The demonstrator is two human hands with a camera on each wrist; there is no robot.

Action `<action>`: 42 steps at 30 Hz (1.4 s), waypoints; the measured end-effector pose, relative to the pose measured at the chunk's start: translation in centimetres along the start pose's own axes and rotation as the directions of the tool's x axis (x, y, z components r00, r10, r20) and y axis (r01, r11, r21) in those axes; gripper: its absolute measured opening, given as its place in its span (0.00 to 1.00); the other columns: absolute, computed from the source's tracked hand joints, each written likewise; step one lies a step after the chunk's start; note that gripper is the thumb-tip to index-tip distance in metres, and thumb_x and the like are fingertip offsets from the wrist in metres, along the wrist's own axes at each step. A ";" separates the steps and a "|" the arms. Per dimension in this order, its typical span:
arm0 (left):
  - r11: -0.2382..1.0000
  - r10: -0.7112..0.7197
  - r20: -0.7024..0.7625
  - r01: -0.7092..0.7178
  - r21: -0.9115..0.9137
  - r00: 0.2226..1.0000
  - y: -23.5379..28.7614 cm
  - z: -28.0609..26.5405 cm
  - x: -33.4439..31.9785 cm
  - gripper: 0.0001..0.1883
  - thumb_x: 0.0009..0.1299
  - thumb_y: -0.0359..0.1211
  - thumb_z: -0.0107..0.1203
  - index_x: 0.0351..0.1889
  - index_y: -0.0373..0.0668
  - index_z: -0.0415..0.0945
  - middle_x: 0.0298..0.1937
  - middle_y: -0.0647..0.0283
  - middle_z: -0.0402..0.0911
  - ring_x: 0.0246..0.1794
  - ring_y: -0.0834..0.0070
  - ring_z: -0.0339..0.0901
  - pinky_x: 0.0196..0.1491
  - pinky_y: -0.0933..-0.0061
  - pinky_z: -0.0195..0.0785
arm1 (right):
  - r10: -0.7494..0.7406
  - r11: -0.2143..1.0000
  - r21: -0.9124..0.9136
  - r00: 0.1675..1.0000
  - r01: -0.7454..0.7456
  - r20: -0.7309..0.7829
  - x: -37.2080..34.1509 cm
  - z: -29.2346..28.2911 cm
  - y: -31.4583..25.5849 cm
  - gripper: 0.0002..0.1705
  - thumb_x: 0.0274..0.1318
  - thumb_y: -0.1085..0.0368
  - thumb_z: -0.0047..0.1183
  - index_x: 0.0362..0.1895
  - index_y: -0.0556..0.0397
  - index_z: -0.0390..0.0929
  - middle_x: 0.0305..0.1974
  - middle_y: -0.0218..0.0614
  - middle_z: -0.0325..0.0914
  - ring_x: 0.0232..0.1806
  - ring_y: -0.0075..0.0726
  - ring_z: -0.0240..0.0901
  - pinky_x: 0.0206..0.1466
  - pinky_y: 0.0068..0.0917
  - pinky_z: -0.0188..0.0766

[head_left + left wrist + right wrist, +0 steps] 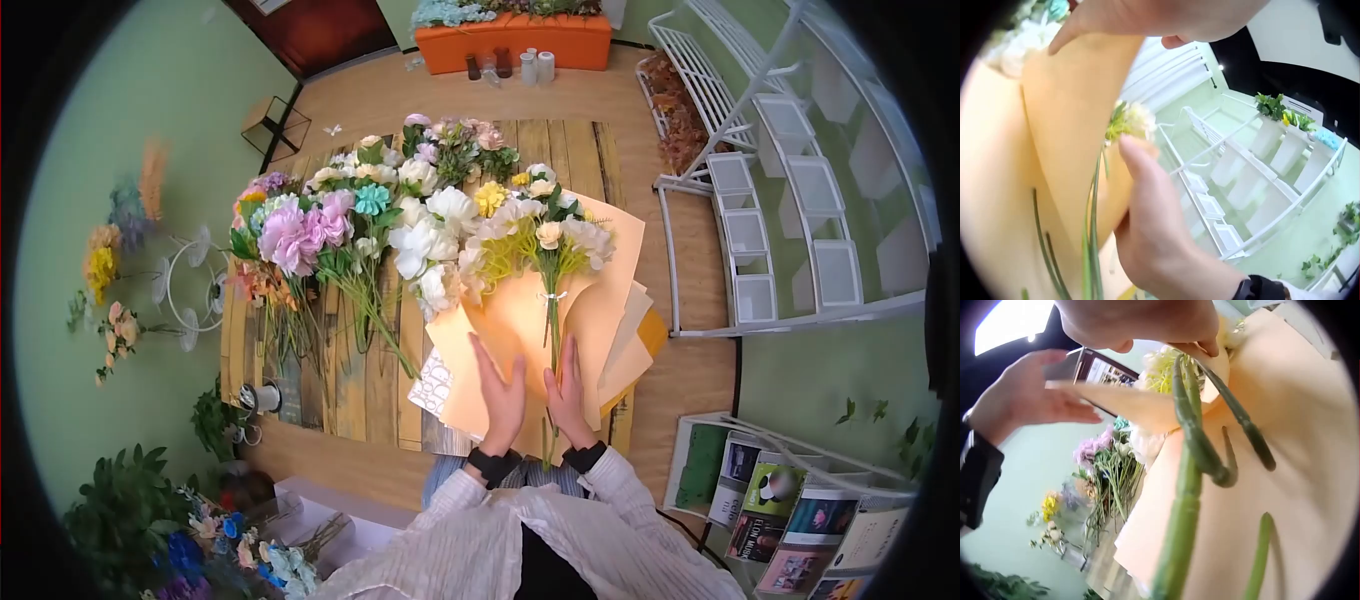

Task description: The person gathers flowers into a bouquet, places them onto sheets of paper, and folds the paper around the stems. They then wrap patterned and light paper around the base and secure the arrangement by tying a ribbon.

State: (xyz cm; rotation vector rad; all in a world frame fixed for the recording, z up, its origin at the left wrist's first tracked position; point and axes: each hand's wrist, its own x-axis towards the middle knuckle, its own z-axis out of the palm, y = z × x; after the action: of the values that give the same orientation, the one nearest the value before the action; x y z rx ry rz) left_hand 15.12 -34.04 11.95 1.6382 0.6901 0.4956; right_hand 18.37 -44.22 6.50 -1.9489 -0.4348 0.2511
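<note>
A bunch of pale flowers [549,236] with a white tie [552,296] round its green stems lies on peach wrapping paper [470,390]. The paper's sides curve up around the stems. My left hand [502,395], fingers extended, is at the left fold; the right wrist view shows this hand [1022,403] spread by the paper edge. Against the right fold rests my right hand [570,400], fingers mostly straight and thumb near the stems. In the left wrist view the paper [1072,112] partly hides the fingers of my right hand [1160,219]. Stem ends [1175,550] extend below the hands.
Loose flowers, among them pink ones [295,238] and white ones [422,248], cover the table's left and middle. A ribbon spool [262,398] sits at the front left corner. More paper sheets [640,350] lie under the right side. White racks [735,230] stand at right.
</note>
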 end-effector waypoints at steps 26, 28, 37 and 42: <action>0.994 -0.103 0.097 0.101 0.032 0.990 -2.3 6.2 1.2 0.10 0.66 0.36 0.39 0.29 0.40 0.61 0.12 0.67 0.61 0.09 0.84 0.57 0.12 0.79 0.49 | 0.763 0.090 0.891 0.606 -0.445 0.225 -3.3 1.1 8.1 0.17 0.52 0.66 0.45 0.47 0.53 0.62 0.42 0.34 0.68 0.39 0.33 0.68 0.42 0.30 0.67; 0.989 -0.044 0.071 0.034 0.142 0.997 -2.1 6.0 1.0 0.10 0.66 0.36 0.39 0.30 0.38 0.61 0.13 0.64 0.62 0.10 0.79 0.59 0.13 0.76 0.51 | 0.779 0.058 0.889 0.578 -0.455 0.245 -3.0 2.0 8.2 0.17 0.52 0.65 0.45 0.47 0.53 0.62 0.42 0.34 0.68 0.38 0.33 0.68 0.42 0.29 0.67; 0.917 -0.001 -0.009 0.005 0.399 1.000 -1.9 5.2 0.9 0.08 0.66 0.32 0.37 0.31 0.35 0.59 0.16 0.51 0.66 0.18 0.58 0.68 0.20 0.64 0.57 | 0.733 0.046 0.847 0.594 -0.530 0.332 -2.9 2.5 7.3 0.19 0.51 0.58 0.47 0.43 0.59 0.64 0.37 0.35 0.70 0.35 0.32 0.69 0.39 0.26 0.69; 0.696 -0.004 0.103 -0.072 0.714 0.995 -7.5 5.4 2.4 0.12 0.61 0.25 0.39 0.42 0.32 0.54 0.26 0.46 0.71 0.23 0.53 0.71 0.22 0.61 0.64 | 0.750 0.073 0.875 0.605 -0.478 0.268 -3.5 3.1 8.3 0.21 0.50 0.58 0.49 0.44 0.60 0.63 0.37 0.36 0.69 0.35 0.32 0.68 0.40 0.27 0.69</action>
State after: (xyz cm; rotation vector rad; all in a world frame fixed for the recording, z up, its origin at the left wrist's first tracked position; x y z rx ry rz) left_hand 19.20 -35.66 3.50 2.4055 0.8412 0.1540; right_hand 15.57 -46.06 -2.43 -0.8523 0.7319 0.6352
